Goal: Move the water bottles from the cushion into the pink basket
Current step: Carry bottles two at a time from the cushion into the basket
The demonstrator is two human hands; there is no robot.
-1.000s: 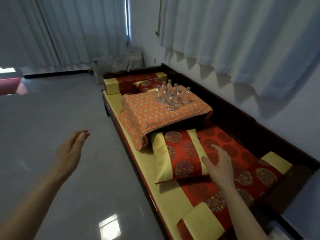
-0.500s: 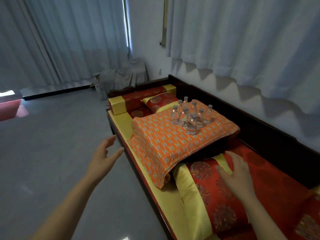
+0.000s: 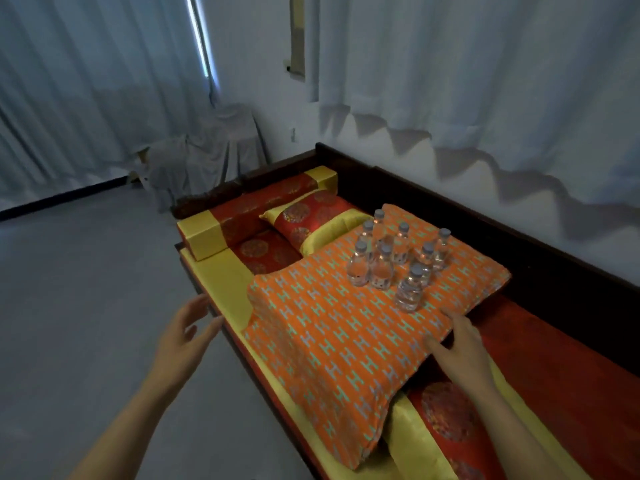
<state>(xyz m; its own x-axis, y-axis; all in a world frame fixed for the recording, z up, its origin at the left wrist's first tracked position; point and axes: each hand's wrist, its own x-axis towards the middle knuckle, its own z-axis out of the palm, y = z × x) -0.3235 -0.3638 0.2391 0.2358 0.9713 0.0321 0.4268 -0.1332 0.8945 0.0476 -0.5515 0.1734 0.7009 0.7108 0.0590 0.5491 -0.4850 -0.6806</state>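
Head view: both bare forearms reach forward over a low wooden daybed (image 3: 519,237).
Left hand (image 3: 183,337): fingers spread, released, holding nothing; it hovers over the grey floor (image 3: 86,306) just beside the daybed's front edge.
Right hand (image 3: 457,344): palm down, fingers spread, empty, lying on the near right edge of the orange cushion (image 3: 329,341).
Water bottles (image 3: 394,261): eight small clear bottles with grey caps, upright in a tight cluster on the far part of the orange cushion; nearest one just beyond the right hand's fingertips, not touched.
Pink basket: not in view.
Surroundings: red-and-yellow pillow (image 3: 311,220) and bolster (image 3: 249,216) beyond the cushion; another red-and-yellow pillow (image 3: 443,420) partly under its near end; pale curtains (image 3: 485,64) on the walls.
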